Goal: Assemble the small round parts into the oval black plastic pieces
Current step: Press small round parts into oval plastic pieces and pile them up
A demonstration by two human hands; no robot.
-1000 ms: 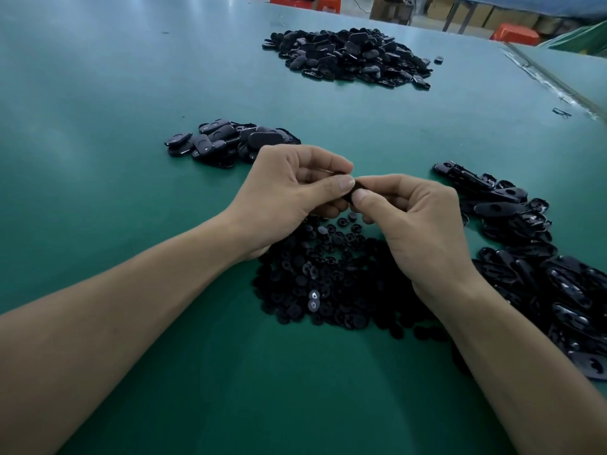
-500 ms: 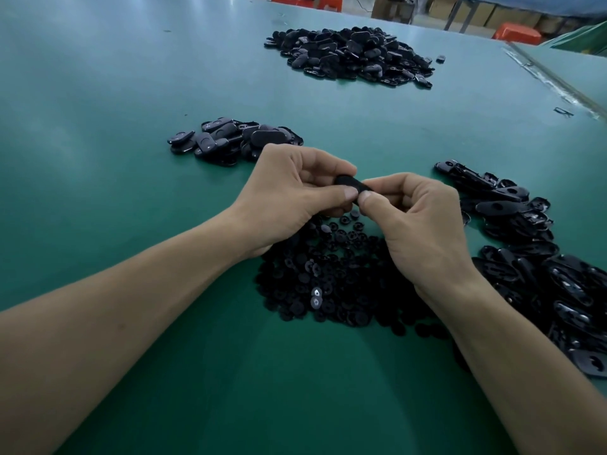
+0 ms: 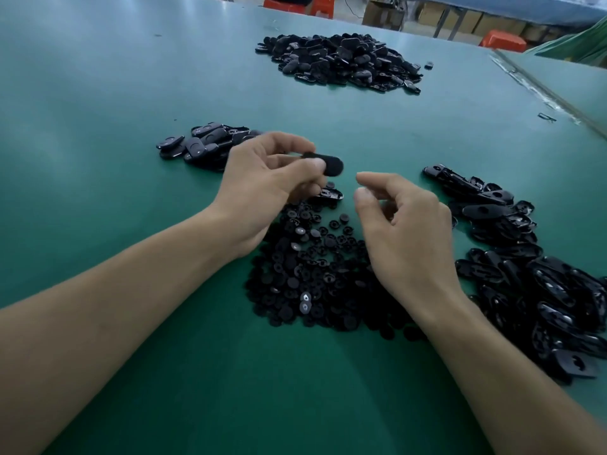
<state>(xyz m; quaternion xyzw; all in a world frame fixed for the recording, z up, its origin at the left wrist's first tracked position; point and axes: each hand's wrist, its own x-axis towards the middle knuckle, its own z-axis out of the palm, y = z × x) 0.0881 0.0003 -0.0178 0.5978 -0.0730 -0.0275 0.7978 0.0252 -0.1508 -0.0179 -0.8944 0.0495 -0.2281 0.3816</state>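
- Nearest to the person, the heap of small round parts [image 3: 312, 277] lies spread on the green table [image 3: 138, 382], right between the two bare forearms.
- To the right, a long pile of open oval black pieces [image 3: 542, 290] runs along the table, just beside the right wrist.
- The right hand [image 3: 407, 238] hovers over the round parts, relaxed, fingers loosely curled, thumb and forefinger parted, gripping nothing.
- The left hand [image 3: 259, 192] is up off the table, pinching one oval black piece [image 3: 330, 165] between thumb and fingers; the piece pokes out toward the right hand, a clear gap between them.
- Under that hand a lone oval shell [image 3: 330, 194] lies at the heap's far edge.
- Behind the left hand sits a small cluster of closed oval pieces [image 3: 200, 146].
- Far across the table, a big mound of black pieces [image 3: 338, 60].
- Beyond the table edge, red stools [image 3: 502, 41].
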